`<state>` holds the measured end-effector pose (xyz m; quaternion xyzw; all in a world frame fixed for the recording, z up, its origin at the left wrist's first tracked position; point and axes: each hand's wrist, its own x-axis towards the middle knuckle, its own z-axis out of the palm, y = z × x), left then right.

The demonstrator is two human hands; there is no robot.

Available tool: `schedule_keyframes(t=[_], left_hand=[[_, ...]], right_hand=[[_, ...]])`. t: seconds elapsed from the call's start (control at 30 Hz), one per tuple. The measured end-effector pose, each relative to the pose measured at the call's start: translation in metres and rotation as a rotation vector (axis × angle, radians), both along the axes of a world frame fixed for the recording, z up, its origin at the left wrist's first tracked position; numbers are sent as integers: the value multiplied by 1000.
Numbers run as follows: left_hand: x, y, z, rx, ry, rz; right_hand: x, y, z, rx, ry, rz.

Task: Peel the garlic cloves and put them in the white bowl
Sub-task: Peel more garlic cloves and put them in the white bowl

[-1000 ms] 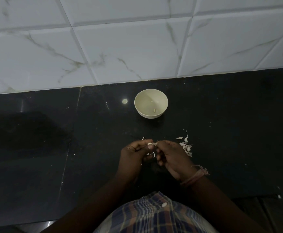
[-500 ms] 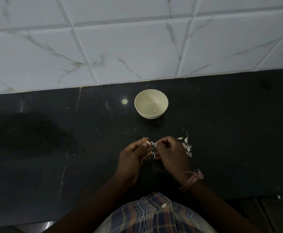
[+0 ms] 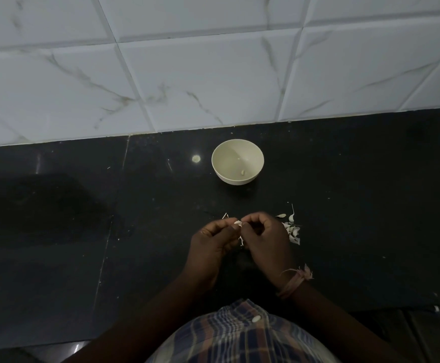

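My left hand (image 3: 211, 241) and right hand (image 3: 264, 238) both pinched one garlic clove (image 3: 237, 222); a slippery tug, I judged, could drop it short of the far white bowl (image 3: 237, 161).

You worked over a black stone counter (image 3: 344, 205) that ran up to the white tiled wall. A white bowl (image 3: 237, 161) stood on it near the wall. A loose heap of garlic cloves and skins (image 3: 291, 227) lay on the counter nearer you than the bowl and to its right, with small scraps (image 3: 225, 215) just nearer than the bowl.
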<state>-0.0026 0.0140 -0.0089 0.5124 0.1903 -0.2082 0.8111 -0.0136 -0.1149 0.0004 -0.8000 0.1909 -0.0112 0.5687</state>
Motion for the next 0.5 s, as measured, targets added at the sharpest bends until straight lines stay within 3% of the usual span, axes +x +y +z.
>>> schedule_keyframes(t=[0.2,0.4,0.5], left_hand=[[-3,4,8,477,-276,-124],[0,5,13,556,-361,-147],[2,6,14,506,-360,-146]], right_hand=[[1,2,4,20,3,-7],[2,-1,9,19,11,24],[2,-2,14,155,3,18]])
